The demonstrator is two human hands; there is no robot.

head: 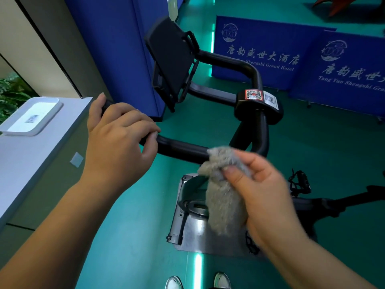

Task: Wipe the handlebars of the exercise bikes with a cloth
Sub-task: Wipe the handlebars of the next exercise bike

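Note:
The exercise bike's black handlebar [183, 150] loops across the middle of the view, with a black tablet holder [170, 59] at its far end and QR stickers on the centre clamp [258, 101]. My left hand [118, 138] grips the near-left end of the bar, fingers curled over it. My right hand [258, 188] pinches a bunched grey cloth [223, 184]; the cloth's top touches the bar just right of the left hand, and the rest hangs down.
A white counter [31, 159] with a white tray [31, 115] stands close on the left. Blue hotel banners [343, 67] stand behind the bike on the green floor. The bike's frame and a pedal [300, 182] lie below right. My shoes show at the bottom edge.

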